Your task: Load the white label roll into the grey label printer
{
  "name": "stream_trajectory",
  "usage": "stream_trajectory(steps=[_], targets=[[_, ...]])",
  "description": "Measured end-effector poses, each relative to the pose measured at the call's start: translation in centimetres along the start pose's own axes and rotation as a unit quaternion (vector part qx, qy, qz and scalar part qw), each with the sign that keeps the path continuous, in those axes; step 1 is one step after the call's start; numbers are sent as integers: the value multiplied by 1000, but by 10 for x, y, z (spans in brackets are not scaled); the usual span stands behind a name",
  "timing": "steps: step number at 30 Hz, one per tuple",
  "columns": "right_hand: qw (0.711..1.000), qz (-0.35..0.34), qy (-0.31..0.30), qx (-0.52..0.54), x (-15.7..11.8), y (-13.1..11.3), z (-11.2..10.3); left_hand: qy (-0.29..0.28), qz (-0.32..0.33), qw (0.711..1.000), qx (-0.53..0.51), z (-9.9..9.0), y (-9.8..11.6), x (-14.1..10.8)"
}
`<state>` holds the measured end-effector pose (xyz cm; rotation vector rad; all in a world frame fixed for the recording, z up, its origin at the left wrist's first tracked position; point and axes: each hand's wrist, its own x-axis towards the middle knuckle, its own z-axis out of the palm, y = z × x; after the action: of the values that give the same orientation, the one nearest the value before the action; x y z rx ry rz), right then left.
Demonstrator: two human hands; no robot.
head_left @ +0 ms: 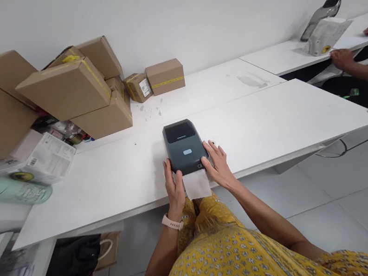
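Gripping a dark printer (185, 149) from both sides, the two hands meet it at its near corners. The printer sits at the near edge of the white counter (114, 182), and a strip of pale paper (197, 185) sticks out of it at 6 o'clock. On the printer's 8 o'clock corner the left hand (175, 187) pinches, thumb in front and fingers along the side; a pink wristband (172, 223) circles that wrist. At 4 o'clock the right hand (217, 165) clasps the other corner, thumb on top, fingers slightly spread against the side.

Outward from the printer, a small brown box (166, 77) stands at 12 o'clock and a labelled carton (138, 89) beside it, nearer 11. Stacked cardboard boxes (63, 92) fill 10 o'clock. At 9 lie a white box (48, 156) and a mint bottle (23, 189). Towards 2 o'clock, a co-worker's hand (342, 59) rests near another white package (325, 36).
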<state>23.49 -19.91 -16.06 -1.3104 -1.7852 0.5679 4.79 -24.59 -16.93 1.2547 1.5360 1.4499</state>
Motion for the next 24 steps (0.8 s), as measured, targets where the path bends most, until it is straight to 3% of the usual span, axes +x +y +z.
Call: stream_trajectory(steps=[5, 9, 13, 16, 20, 24], targets=[[999, 9, -5, 40, 1, -5, -3, 23, 22, 999, -27, 1, 7, 2], [999, -14, 6, 44, 19, -14, -14, 33, 63, 995, -64, -1, 26, 17], [998, -58, 14, 19, 66, -30, -27, 33, 118, 985, -121, -7, 54, 56], [996, -79, 25, -11, 113, -43, -31, 19, 136, 985, -101, -10, 63, 94], [992, -103, 64, -38, 175, -51, -27, 3, 73, 996, -44, -6, 45, 125], [987, -132, 81, -35, 230, -44, -18, -37, -31, 999, -4, 1, 15, 125]])
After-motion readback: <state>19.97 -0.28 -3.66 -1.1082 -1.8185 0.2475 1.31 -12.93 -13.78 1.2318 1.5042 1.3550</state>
